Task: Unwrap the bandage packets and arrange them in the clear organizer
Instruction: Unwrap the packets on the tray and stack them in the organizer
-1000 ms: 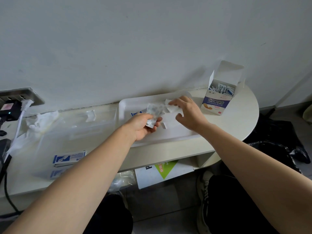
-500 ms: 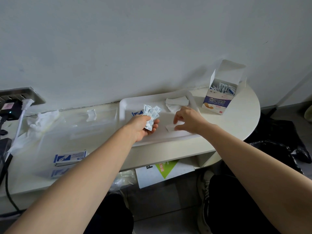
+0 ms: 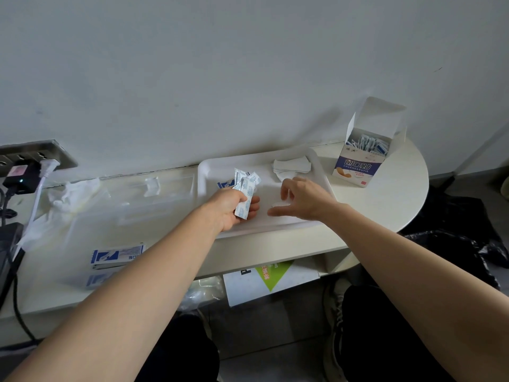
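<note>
Nearest you, under the shelf edge and in front of the white tray (image 3: 322, 172), a white sheet (image 3: 271, 279) with a green triangle bears print too small to read. On the pale tabletop (image 3: 385, 194), well to the tray's left and toward you, lie flat blue-and-white bandage packets (image 3: 117, 255); their writing is too blurred to make out. Your left hand (image 3: 230, 206) is at the tray's near left part, its fingers curled and pinching a fan of small bandage packets with blue print (image 3: 245, 193), which stand up out of the grip over the tray. Your right hand (image 3: 301, 198) hovers over the tray's near right part, fingers spread and arched downward, the fingertips (image 3: 271, 213) near a small white scrap (image 3: 278, 203); you cannot tell whether they touch it. Left of the tray lies the clear organizer (image 3: 154, 194), flat and hard to make out against the tabletop. At the tray's far right corner sits a pile of white wrapper papers (image 3: 292, 165). Right of the tray stands an open bandage box (image 3: 363, 158), lid up, packets showing inside, its front reading "CHUANGKOUTIE" beneath large Chinese characters.
</note>
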